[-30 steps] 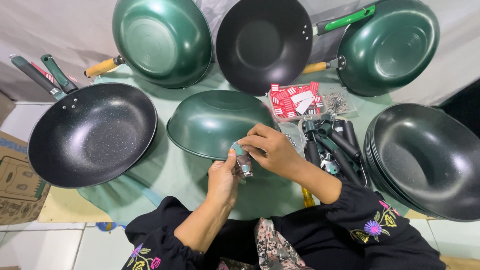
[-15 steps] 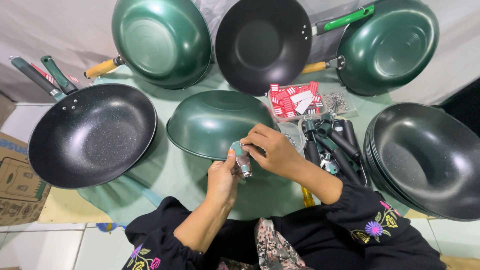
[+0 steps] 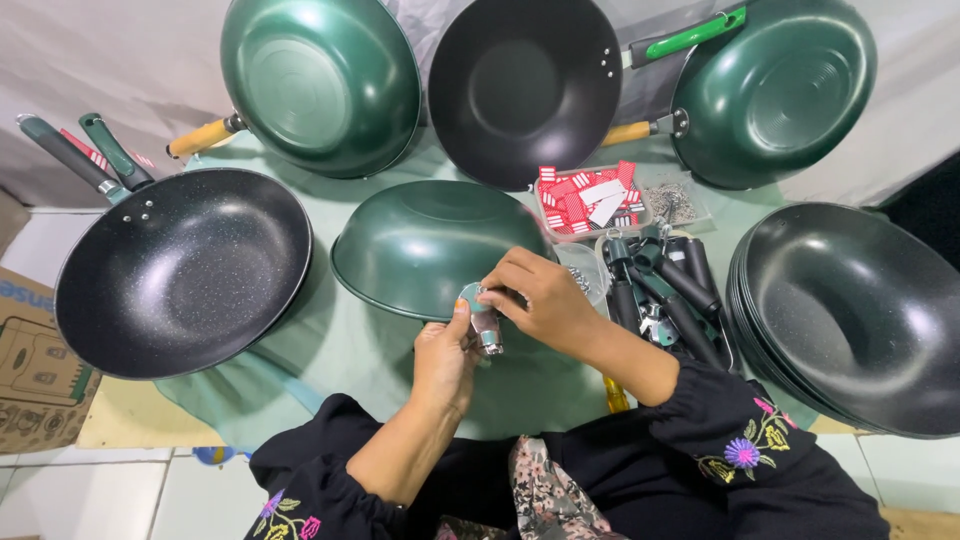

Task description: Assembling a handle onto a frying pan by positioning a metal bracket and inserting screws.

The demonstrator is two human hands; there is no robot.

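While left hand (image 3: 445,355) props metal bracket (image 3: 482,318) upright w/ thumb, right hand (image 3: 545,300) fingers pinched shut on its top.

Glossy green enamel wok (image 3: 430,245), matt speckled black pan (image 3: 185,270), shiny metal bracket (image 3: 484,322), wooden handle (image 3: 200,138).

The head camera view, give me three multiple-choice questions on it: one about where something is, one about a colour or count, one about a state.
1. Where is the tray of red packets?
A. beyond the upturned green wok
B. on the cardboard box
C. inside the speckled black wok

2. What colour is the cloth under the pans?
A. red
B. light green
C. black

3. How does the green wok nearest the hands lie?
A. rim up
B. on its edge
C. upside down

Answers: 1 A, it sits up and right of that wok. 2 B, pale green shows between pans. 3 C, its domed outside faces up, while the left hand and right hand share a small metal fitting.
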